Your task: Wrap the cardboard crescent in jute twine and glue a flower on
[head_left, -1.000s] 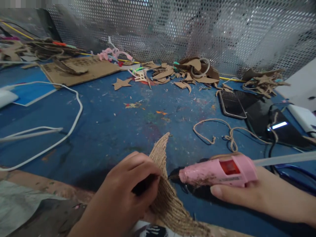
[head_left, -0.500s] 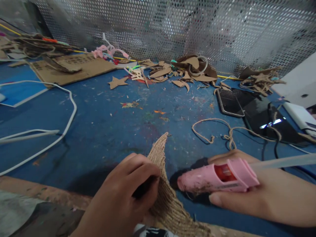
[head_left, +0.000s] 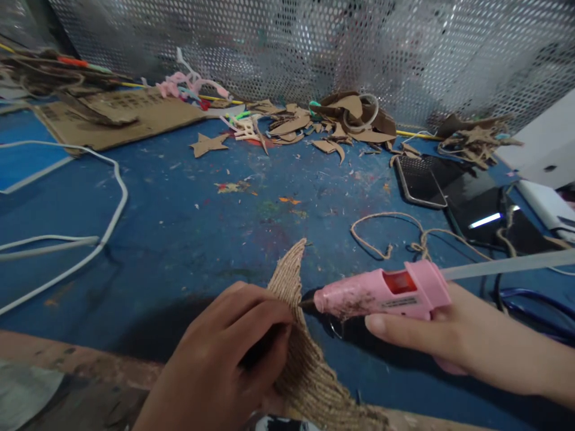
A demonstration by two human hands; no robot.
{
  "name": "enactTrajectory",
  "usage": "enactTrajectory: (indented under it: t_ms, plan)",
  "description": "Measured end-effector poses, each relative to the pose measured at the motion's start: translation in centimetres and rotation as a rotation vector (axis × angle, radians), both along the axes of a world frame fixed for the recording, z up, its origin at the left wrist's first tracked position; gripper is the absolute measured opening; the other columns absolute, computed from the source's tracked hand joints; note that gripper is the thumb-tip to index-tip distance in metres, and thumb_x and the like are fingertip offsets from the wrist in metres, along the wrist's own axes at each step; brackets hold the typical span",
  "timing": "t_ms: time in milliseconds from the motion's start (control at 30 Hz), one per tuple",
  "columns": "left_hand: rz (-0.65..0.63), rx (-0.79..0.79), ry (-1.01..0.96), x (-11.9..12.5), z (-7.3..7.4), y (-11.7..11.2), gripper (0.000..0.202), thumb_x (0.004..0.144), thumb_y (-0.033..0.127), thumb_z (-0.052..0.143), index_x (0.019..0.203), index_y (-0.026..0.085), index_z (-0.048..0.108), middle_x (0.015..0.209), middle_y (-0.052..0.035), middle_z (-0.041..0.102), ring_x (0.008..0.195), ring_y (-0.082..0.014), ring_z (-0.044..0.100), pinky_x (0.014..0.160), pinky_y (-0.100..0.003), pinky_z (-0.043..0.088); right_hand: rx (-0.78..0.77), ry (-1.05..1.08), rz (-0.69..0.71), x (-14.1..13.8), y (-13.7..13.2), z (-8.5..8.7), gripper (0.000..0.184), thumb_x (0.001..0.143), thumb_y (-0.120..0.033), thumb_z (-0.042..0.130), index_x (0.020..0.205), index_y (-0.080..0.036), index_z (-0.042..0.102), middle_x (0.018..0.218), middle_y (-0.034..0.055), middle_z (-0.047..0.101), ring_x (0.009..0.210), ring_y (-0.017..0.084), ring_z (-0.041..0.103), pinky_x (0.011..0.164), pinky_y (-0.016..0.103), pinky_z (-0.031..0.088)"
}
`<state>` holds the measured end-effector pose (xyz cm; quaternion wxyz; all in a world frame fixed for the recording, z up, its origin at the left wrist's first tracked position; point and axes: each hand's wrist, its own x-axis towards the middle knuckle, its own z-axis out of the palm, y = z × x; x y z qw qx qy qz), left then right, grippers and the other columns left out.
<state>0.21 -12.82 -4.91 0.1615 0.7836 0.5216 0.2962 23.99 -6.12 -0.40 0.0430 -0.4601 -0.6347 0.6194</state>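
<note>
Fingers of the left hand (head_left: 224,347) are curled well in, thumb and forefinger drawn together on a tan, curved, tapering twine-covered piece (head_left: 314,365). From my remote view, I see that piece at the near edge of the blue, paint-flecked desk (head_left: 233,239), its narrow tip pointing away from the person. The right hand (head_left: 462,329) is wrapped around a smudged pink plastic glue gun (head_left: 368,293), with a translucent glue stick (head_left: 512,264) jutting from its back. I have the dark nozzle (head_left: 308,304) right at the piece's right edge, but I can't tell whether they touch. Beyond the gun I make out a loose tan string (head_left: 420,245) and a metallic-rimmed dark phone (head_left: 420,182). Farther back, a brown cardboard star (head_left: 209,144) lies near cut cardboard scraps (head_left: 290,126), before a perforated metal panel (head_left: 269,48).
</note>
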Motion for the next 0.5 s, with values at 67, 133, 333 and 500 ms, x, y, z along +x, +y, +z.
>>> enactTrajectory:
  t_ms: [67,133,333,500]
  plan:
    - [0.001,0.004,0.004,0.04,0.02,0.01,0.016,0.085,0.012,0.053,0.092,0.027,0.057,0.087,0.0048,0.062,0.076,-0.0098,0.059,0.070,-0.019,0.048,0.024,-0.012,0.003,0.11,-0.09,-0.07,0.034,0.080,-0.038,0.065,0.114,-0.040,0.068,0.074,-0.0036,0.071,0.070,0.017,0.066,0.085,0.030,0.054]
    - [-0.002,0.006,0.006,0.06,0.01,0.02,0.016,0.086,0.012,0.053,0.091,0.027,0.057,0.087,0.0051,0.062,0.076,-0.0094,0.059,0.069,-0.018,0.048,0.031,-0.022,0.016,0.30,-0.15,-0.12,0.035,0.081,-0.041,0.063,0.116,-0.040,0.066,0.094,-0.0023,0.073,0.085,0.020,0.068,0.086,0.031,0.054]
    - [-0.007,0.007,-0.008,0.01,0.00,0.10,0.019,0.085,0.010,0.052,0.091,0.027,0.056,0.086,0.0059,0.062,0.075,-0.0084,0.059,0.070,-0.017,0.047,0.055,-0.066,0.032,0.30,-0.11,0.24,0.034,0.080,-0.041,0.063,0.114,-0.040,0.067,0.087,-0.0029,0.073,0.082,0.020,0.068,0.081,0.030,0.055]
    - [-0.020,-0.003,-0.013,0.01,-0.01,0.08,0.019,0.085,0.011,0.052,0.092,0.027,0.057,0.086,0.0057,0.062,0.075,-0.0087,0.059,0.069,-0.017,0.047,0.017,-0.040,0.044,-0.02,0.10,0.43,0.033,0.080,-0.038,0.064,0.113,-0.040,0.068,0.084,-0.0031,0.073,0.070,0.018,0.066,0.073,0.027,0.056]
